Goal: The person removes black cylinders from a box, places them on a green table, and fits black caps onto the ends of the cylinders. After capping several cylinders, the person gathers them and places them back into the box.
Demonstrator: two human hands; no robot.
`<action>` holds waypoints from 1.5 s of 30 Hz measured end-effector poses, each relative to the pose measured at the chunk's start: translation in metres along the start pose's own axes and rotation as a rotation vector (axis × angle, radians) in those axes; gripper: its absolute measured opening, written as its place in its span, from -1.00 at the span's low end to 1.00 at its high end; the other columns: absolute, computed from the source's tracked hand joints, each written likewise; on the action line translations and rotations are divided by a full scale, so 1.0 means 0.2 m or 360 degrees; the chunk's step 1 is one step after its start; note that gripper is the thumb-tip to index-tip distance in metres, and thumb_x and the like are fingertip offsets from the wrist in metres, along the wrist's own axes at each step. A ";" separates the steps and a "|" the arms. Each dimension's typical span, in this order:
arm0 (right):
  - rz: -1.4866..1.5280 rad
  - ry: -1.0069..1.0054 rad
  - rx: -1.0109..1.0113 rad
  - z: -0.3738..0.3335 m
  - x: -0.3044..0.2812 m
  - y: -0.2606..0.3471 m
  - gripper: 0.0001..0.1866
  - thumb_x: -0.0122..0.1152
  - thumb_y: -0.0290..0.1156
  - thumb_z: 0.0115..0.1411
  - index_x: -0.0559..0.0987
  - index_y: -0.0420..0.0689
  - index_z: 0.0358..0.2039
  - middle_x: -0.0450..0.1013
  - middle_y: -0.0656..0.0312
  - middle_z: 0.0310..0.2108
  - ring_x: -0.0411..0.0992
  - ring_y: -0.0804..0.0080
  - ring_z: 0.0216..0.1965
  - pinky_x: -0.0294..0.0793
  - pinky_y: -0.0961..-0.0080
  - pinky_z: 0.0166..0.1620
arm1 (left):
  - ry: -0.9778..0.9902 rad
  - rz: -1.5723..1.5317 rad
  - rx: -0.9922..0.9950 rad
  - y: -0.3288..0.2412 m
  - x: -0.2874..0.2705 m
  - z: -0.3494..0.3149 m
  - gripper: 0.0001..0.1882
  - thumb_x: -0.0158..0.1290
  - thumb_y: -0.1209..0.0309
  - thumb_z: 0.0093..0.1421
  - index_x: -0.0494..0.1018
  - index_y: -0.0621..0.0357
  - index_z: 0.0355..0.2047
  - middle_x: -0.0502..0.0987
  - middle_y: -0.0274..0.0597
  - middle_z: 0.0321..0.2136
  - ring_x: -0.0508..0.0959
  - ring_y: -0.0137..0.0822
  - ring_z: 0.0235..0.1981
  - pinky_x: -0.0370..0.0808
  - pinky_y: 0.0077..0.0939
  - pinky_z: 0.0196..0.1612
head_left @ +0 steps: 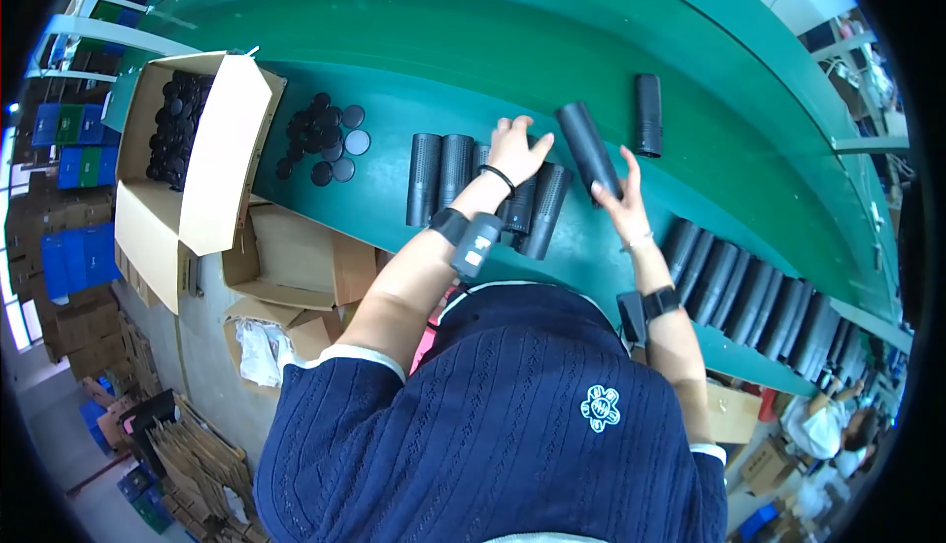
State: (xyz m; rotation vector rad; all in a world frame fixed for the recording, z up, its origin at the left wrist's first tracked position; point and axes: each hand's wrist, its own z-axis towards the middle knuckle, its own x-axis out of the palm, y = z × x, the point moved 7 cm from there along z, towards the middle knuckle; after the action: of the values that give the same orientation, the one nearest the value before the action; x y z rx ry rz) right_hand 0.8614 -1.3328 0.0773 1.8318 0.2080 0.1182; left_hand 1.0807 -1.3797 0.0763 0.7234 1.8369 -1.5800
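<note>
My right hand [627, 210] grips a black cylindrical tube [585, 141] near its lower end, thumb on one side and fingers on the other; the tube tilts above the green bench. My left hand [513, 156] rests over the far ends of a short row of similar tubes, its thumb apart from the bent fingers. It partly hides the middle tubes of that row. At the row's left end lies a perforated black tube [425, 178], and at its right end a slanted one [544, 210]. Another black tube [647, 115] lies alone beyond my right hand.
Loose black round caps [321, 135] lie on the green bench [384, 100] at left, beside an open carton [232, 139] holding many more. A long row of black tubes [749, 292] stretches to the right. Empty cartons [296, 252] sit below the bench; a co-worker [823, 430] is at far right.
</note>
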 end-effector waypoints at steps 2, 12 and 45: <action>-0.0357 -0.0097 -0.0047 0.19 -0.04 -0.01 -0.22 0.18 -0.29 0.18 -0.02 0.07 0.31 0.38 0.09 -0.09 0.40 0.43 -0.21 0.41 0.50 -0.18 | 0.0158 0.0421 0.0001 -0.07 0.00 -0.04 -0.23 0.20 0.04 0.02 0.20 0.22 0.12 0.29 0.23 -0.02 0.38 0.14 -0.03 0.45 -0.12 -0.06; -0.1018 -0.0372 0.0025 0.80 -0.03 -0.09 -0.26 0.22 -0.20 0.11 0.08 0.29 0.26 0.32 -0.13 0.05 0.33 -0.10 0.04 0.30 0.13 0.09 | 0.0235 0.0370 0.0180 -0.01 0.00 -0.09 -0.06 0.31 0.11 -0.15 0.14 0.51 0.08 0.42 0.25 -0.14 0.41 0.11 -0.07 0.40 -0.19 0.01; 0.0499 0.0557 0.0229 -0.19 0.34 0.13 -0.83 0.15 -0.48 0.20 0.52 -0.18 -0.19 0.42 0.37 -0.48 0.36 0.69 -0.51 0.38 0.74 -0.44 | 0.0740 -0.1286 0.0302 -0.09 -0.02 -0.60 -0.36 0.25 0.34 -0.02 0.22 0.14 0.04 0.33 -0.02 -0.06 0.36 -0.18 0.03 0.32 -0.34 0.06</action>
State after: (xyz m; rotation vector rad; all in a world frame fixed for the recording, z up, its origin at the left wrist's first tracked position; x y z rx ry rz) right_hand 0.9231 -1.2899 0.1102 1.9678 0.1749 0.6604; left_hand 1.0579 -1.2635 0.1038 0.4644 2.5470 -2.2490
